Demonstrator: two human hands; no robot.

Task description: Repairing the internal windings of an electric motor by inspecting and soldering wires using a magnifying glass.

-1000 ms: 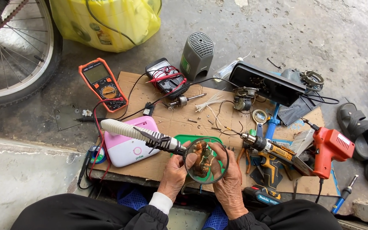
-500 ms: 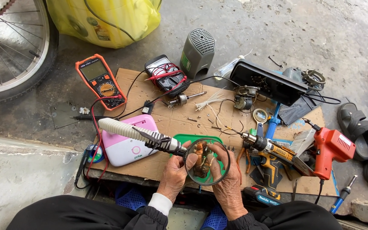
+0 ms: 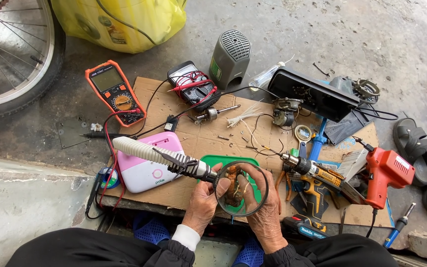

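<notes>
Evidently mid-inspection, the left hand [image 3: 204, 198] grips the magnifying glass [image 3: 240, 189] handle while the right hand [image 3: 265, 205] pinches a small brown part [image 3: 232, 190] beneath it, over the cardboard [image 3: 184, 143], so any next adjustment seems to call for steadiness.

An orange multimeter [image 3: 115, 92], a red soldering gun [image 3: 385, 174] and a grey speaker [image 3: 230, 58] lie around a cardboard sheet [image 3: 193, 143]; a bicycle wheel [image 3: 13, 54] and yellow bag [image 3: 124, 20] stand behind.

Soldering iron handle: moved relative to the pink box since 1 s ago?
No. The soldering iron handle in the left hand crosses the pink box at the same place.
</notes>
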